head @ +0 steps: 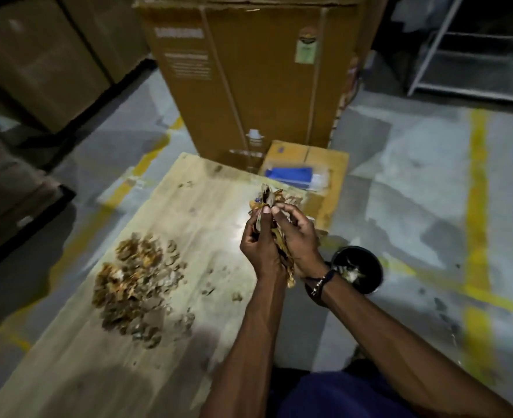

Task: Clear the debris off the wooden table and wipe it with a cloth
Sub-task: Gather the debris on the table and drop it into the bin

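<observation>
A pale wooden table (188,206) runs from the lower left toward the middle. A heap of brown paper scraps and debris (137,285) lies on its left half, with small bits scattered around. My left hand (258,245) and my right hand (297,239) are pressed together above the table's right edge, both gripping a bunch of debris (271,200) that sticks out above and below the palms. A blue cloth (289,176) lies on a small cardboard box (333,164) past the table's far right corner.
A black bin (366,267) with some scraps inside stands on the floor just right of my right wrist. A tall cardboard box (249,76) rises behind the table. More boxes stand at the left, a metal rack (475,55) at the far right. Yellow lines mark the grey floor.
</observation>
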Action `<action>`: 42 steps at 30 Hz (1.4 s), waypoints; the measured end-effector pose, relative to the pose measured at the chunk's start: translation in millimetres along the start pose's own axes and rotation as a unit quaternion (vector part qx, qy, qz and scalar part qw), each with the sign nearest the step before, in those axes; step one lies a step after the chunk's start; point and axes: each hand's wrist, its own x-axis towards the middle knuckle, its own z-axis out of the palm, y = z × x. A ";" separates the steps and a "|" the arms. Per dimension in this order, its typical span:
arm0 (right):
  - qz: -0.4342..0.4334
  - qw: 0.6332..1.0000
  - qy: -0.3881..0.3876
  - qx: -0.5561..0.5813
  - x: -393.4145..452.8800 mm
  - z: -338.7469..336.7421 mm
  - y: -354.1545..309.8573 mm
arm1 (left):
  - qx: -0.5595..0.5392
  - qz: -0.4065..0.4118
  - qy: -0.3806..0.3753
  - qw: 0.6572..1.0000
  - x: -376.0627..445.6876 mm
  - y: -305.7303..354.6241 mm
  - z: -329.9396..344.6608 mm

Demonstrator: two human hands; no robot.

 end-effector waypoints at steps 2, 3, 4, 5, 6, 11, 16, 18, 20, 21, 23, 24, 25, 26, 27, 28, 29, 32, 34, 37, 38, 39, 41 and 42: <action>-0.012 0.999 0.028 0.008 5.0 -38.3 -10.5 | 0.015 -0.016 -0.035 0.999 -18.3 -20.5 28.2; -0.016 0.999 0.046 0.010 7.2 -59.8 -15.8 | 0.018 -0.025 -0.049 0.998 -30.0 -33.1 42.7; -0.020 0.998 0.063 0.010 8.6 -82.3 -21.9 | 0.021 -0.037 -0.060 0.997 -42.2 -46.8 56.9; -0.022 0.997 0.077 0.013 9.0 -101.6 -26.9 | 0.025 -0.048 -0.066 0.996 -52.6 -58.7 68.7; -0.021 0.996 0.090 0.016 9.1 -125.4 -32.8 | 0.030 -0.061 -0.073 0.995 -66.2 -73.1 83.3; -0.004 0.991 0.134 0.009 8.5 -234.9 -54.1 | 0.039 -0.116 -0.082 0.989 -129.1 -142.4 142.3; 0.016 0.987 0.159 -0.020 22.6 -312.4 -42.5 | 0.064 -0.162 -0.081 0.981 -159.1 -202.4 173.1; 0.029 0.985 0.168 -0.018 30.4 -330.3 -32.2 | 0.081 -0.177 -0.076 0.978 -160.7 -223.0 180.1; 0.046 0.983 0.176 -0.005 40.3 -342.4 -19.1 | 0.103 -0.183 -0.068 0.975 -153.5 -244.9 181.3; 0.058 0.982 0.181 -0.001 47.2 -349.4 -8.4 | 0.115 -0.188 -0.068 0.973 -147.1 -259.1 180.8; 0.078 0.978 0.192 -0.011 63.8 -363.6 18.6 | 0.140 -0.197 -0.066 0.968 -130.0 -295.1 176.8; 0.090 0.975 0.201 -0.016 72.3 -371.7 35.8 | 0.153 -0.201 -0.063 0.965 -119.5 -317.0 172.4; 0.099 0.973 0.210 -0.021 80.3 -378.9 51.3 | 0.164 -0.204 -0.058 0.963 -109.7 -335.2 169.4; 0.108 0.970 0.219 -0.025 91.2 -388.3 71.7 | 0.172 -0.209 -0.057 0.961 -98.0 -358.6 166.0; 0.118 0.967 0.225 -0.028 103.2 -398.3 94.1 | 0.178 -0.212 -0.058 0.959 -86.7 -382.2 162.5; 0.127 0.964 0.233 -0.026 115.7 -408.7 118.1 | 0.184 -0.217 -0.058 0.957 -75.3 -406.8 158.9; 0.133 0.961 0.242 -0.030 127.2 -419.6 141.7 | 0.188 -0.224 -0.060 0.954 -64.0 -431.4 154.4; 0.136 0.955 0.261 -0.046 158.6 -450.6 215.8 | 0.190 -0.247 -0.064 0.948 -29.6 -504.7 136.6; 0.139 0.952 0.265 -0.060 178.9 -471.3 269.4 | 0.194 -0.258 -0.061 0.944 -8.7 -554.5 122.8; 0.133 0.950 0.265 -0.096 201.1 -497.3 336.4 | 0.200 -0.253 -0.056 0.945 21.0 -614.4 103.1; 0.124 0.950 0.268 -0.106 209.2 -507.4 363.1 | 0.205 -0.251 -0.056 0.944 33.5 -640.6 94.2; 0.113 0.949 0.267 -0.120 216.9 -519.0 391.2 | 0.218 -0.247 -0.061 0.942 45.8 -669.0 83.9; 0.103 0.951 0.256 -0.139 227.7 -540.4 438.1 | 0.258 -0.240 -0.076 0.933 66.5 -716.6 63.9; 0.100 0.952 0.248 -0.148 233.0 -550.7 461.3 | 0.276 -0.231 -0.085 0.929 74.8 -739.8 53.8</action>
